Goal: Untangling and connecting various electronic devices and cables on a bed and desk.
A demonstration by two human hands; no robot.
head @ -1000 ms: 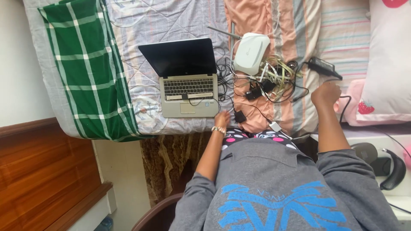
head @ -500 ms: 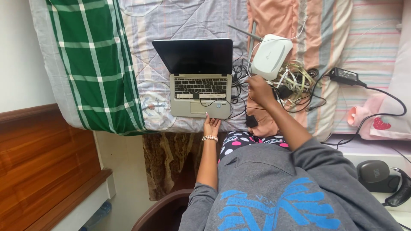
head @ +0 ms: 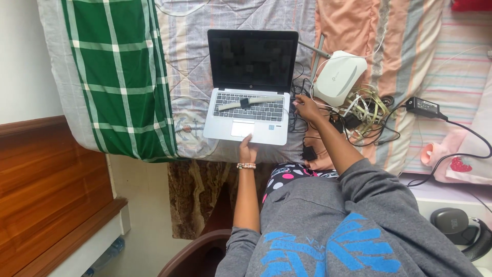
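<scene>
An open silver laptop [head: 266, 132] lies on the bed's quilt with its screen dark. A wristwatch [head: 246, 104] with a pale strap lies across the keyboard. My left hand [head: 247, 150], with a bead bracelet on the wrist, grips the laptop's front edge below the touchpad. My right hand [head: 307, 107] is at the laptop's right side, fingers pinched among the black cables [head: 298, 123] there. What the fingertips hold is partly hidden.
A white router [head: 339, 77] with antennas sits right of the laptop, above a cable tangle [head: 365, 110]. A black power adapter [head: 423, 106] lies further right, a small black plug [head: 309, 153] at the bed edge. Green checked cloth [head: 120, 77] lies left; wooden furniture [head: 46, 195] stands lower left.
My right hand swung from the far right by the adapter to the laptop's right side. My left hand took the laptop's front edge. The laptop shifted and the watch now lies across the keys.
</scene>
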